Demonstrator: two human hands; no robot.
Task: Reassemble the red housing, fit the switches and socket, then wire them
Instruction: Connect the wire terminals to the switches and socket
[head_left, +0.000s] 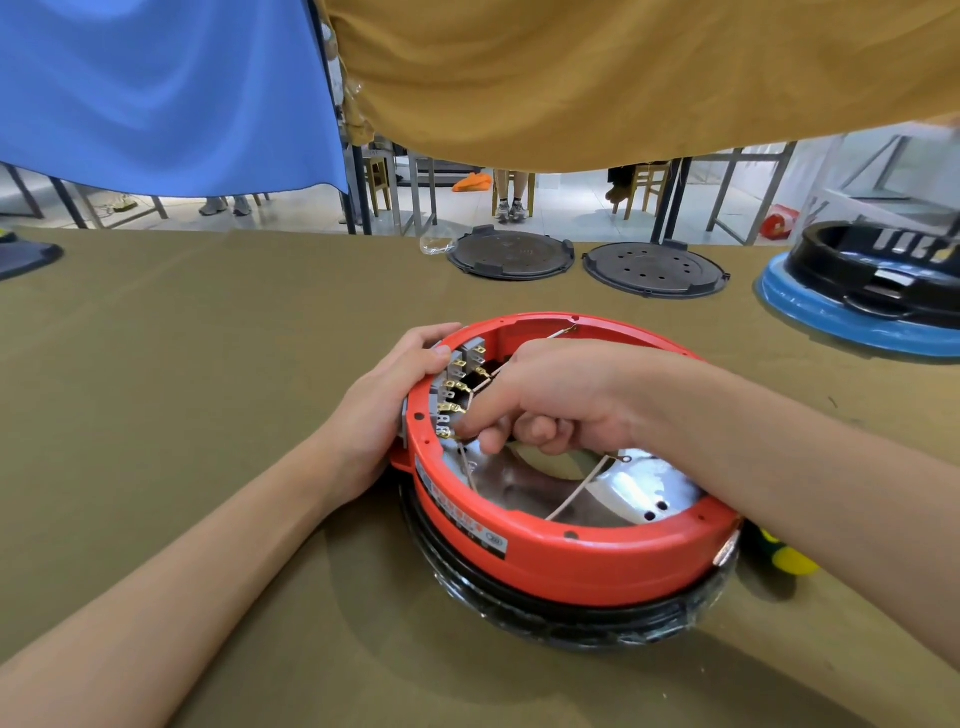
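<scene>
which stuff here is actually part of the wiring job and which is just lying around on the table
In use:
red housing
switch terminals
loose wire
metal plate
left hand, steadying the rim
right hand, at the terminals

Lying about:
two black round covers
blue and black unit
yellow and green object

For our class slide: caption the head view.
Left hand steadies the red housing while right hand wires its switches.

The left hand steadies the red housing while the right hand pinches a wire terminal at the switches.
</scene>
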